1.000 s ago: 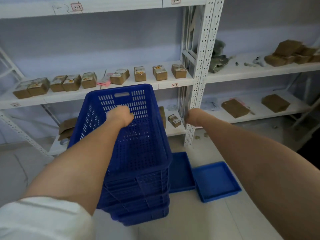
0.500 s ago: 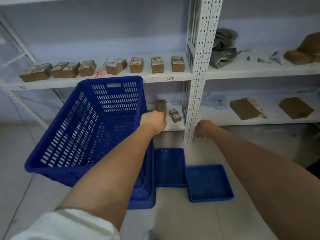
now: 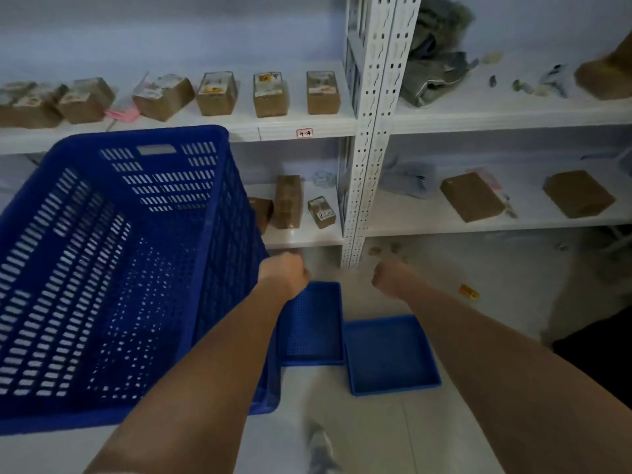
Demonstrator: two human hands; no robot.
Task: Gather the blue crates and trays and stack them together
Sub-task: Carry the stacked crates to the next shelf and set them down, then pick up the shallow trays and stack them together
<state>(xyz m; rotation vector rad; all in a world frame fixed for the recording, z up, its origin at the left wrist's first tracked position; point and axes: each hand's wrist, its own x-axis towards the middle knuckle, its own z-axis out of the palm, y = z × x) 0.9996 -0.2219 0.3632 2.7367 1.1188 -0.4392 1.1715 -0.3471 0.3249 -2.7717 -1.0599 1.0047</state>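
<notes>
White metal shelving [image 3: 367, 131] carries small brown cardboard boxes [image 3: 268, 94]. Tilted before it, the large blue perforated plastic crate [image 3: 113, 268] hangs from the left hand [image 3: 284, 271], grip clamped on its right rim. Two shallow blue plastic trays [image 3: 386, 354] lie side by side on the floor. The right hand [image 3: 388, 277] is fisted, empty.

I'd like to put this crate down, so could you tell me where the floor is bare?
Bare floor lies in front of the two trays, toward you, beside the crate in your left hand. Another patch lies past your right hand, under the lower shelf. The shelves are crowded with boxes.
</notes>
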